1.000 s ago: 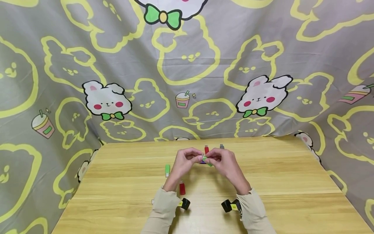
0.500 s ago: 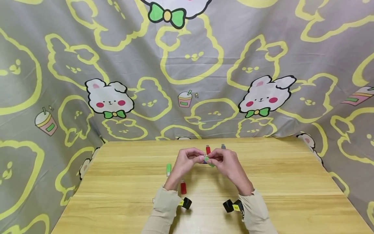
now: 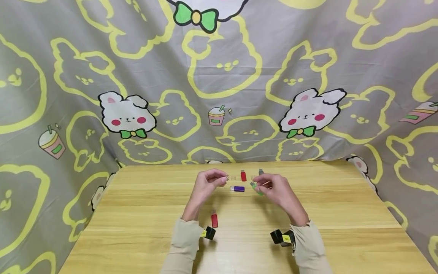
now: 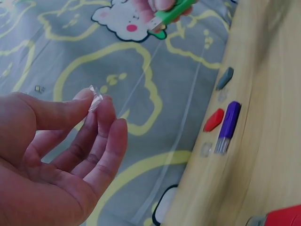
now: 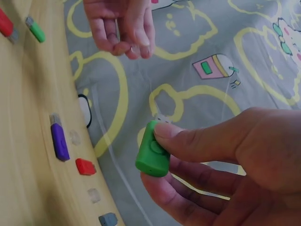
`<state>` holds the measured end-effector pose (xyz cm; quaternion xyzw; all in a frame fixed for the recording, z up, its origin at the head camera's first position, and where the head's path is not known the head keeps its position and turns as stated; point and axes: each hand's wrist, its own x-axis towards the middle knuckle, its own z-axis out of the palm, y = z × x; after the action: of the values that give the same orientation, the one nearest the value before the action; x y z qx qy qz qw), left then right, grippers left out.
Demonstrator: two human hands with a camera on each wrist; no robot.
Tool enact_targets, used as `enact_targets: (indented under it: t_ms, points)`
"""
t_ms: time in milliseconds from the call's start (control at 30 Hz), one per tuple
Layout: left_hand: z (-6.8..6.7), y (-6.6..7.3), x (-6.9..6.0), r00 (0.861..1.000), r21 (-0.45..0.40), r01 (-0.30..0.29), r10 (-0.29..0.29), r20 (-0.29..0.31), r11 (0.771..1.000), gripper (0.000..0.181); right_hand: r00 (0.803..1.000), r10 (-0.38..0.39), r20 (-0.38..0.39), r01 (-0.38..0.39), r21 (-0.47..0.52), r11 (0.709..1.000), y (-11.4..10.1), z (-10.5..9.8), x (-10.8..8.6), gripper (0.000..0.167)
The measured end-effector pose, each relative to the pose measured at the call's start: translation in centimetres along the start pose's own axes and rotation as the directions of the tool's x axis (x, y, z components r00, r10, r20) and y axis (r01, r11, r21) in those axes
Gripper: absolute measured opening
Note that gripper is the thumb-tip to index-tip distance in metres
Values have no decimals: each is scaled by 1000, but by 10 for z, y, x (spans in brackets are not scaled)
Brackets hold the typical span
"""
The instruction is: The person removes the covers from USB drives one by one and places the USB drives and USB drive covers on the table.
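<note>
Holding both hands over a wooden bench (image 3: 328,205), a person in beige sleeves (image 3: 184,241) is handling small USB sticks. In the head view, the left hand (image 3: 207,185) is pinching a small clear cap (image 3: 227,177) with thumb and fingers drawn narrow around it. The right hand (image 3: 278,189) is gripping a green stick (image 3: 257,188), well apart from the cap. Between the hands, a purple stick (image 3: 238,188) is lying crosswise on the bench. Farther back, a far red stick (image 3: 243,176) is resting between two loose caps (image 3: 233,177), and a grey stick (image 3: 261,171) is lying to their right, partly hidden by the right hand. A near red stick (image 3: 214,219) is lying beside the left forearm. Behind the bench, a grey curtain (image 3: 219,83) printed with rabbits and yellow outlines is hanging.

In the left wrist view, the clear cap is sitting between the thumb and fingertips, while the other fingers are bending loosely. The right hand is showing at the top, cut off by the edge.

In the right wrist view, the thumb is pressing the green stick against the fingers below; its metal end is showing bare. A second green stick (image 5: 35,29) is lying on the bench near the near red stick.
</note>
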<state>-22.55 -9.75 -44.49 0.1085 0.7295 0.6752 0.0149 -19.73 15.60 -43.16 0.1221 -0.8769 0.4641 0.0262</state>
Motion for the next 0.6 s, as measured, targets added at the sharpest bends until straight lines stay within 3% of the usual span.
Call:
enact_targets:
  t_ms: [133, 367, 600]
  points:
    - [-6, -4, 0, 1000, 31, 0, 0, -16, 1000, 11, 999, 49, -12, -49, 6, 999, 4, 4, 2, 14]
    - [-12, -8, 2, 999, 21, 6, -5, -46, 1000, 12, 998, 63, -4, -62, 80, 995, 12, 15, 10, 12]
    - [-16, -10, 3, 997, 32, 7, -4, -75, 999, 11, 997, 77, -6, -75, 161, 984, 5, 33, 36, 11]
